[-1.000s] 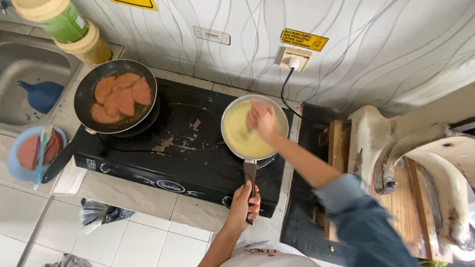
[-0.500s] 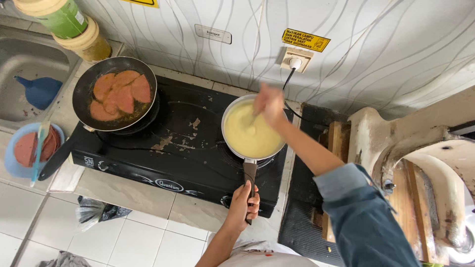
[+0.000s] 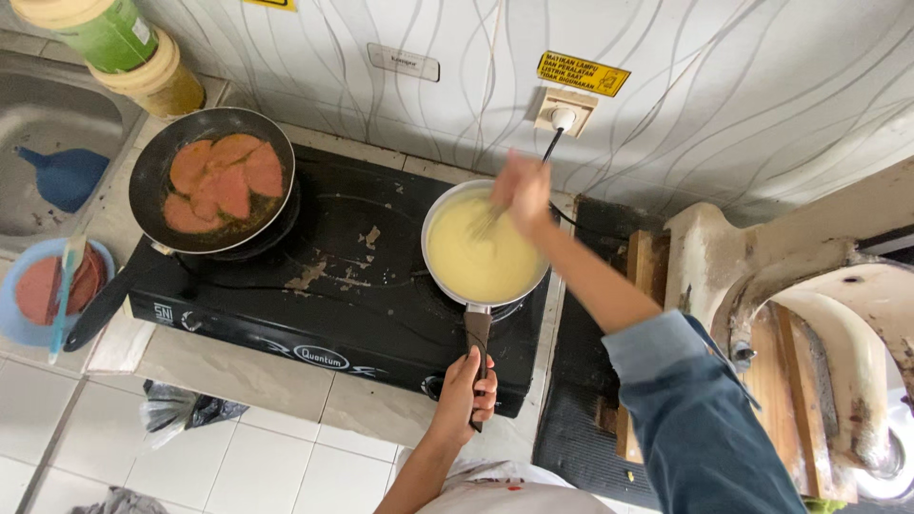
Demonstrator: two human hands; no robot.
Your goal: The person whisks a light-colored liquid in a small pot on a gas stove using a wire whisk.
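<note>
Left hand (image 3: 468,385) wrapped tight around the dark handle (image 3: 477,335) of the saucepan (image 3: 484,244), fingers clenched on it at the front edge of the black stove (image 3: 333,276). Saucepan sits on the stove's right burner, full of pale yellow batter-like liquid. Right hand (image 3: 522,190) over the pan's far rim, blurred, fingers closed on a whisk (image 3: 487,223) whose wires dip into the liquid; exact grip hard to tell through the blur. Blue sleeve (image 3: 700,419) on the right arm, off the stove's right side. On the stove's left burner: black frying pan (image 3: 211,178) with reddish-pink meat slices (image 3: 221,181), handle pointing toward the front-left. Left of the stove: blue plate (image 3: 43,290) with more slices and a light blue utensil lying across it. Sink (image 3: 52,143) beyond that, blue funnel (image 3: 67,176) inside. Behind the stove's left corner: stacked jars (image 3: 129,52). Wall socket (image 3: 562,111) behind the saucepan, black plug in it.
</note>
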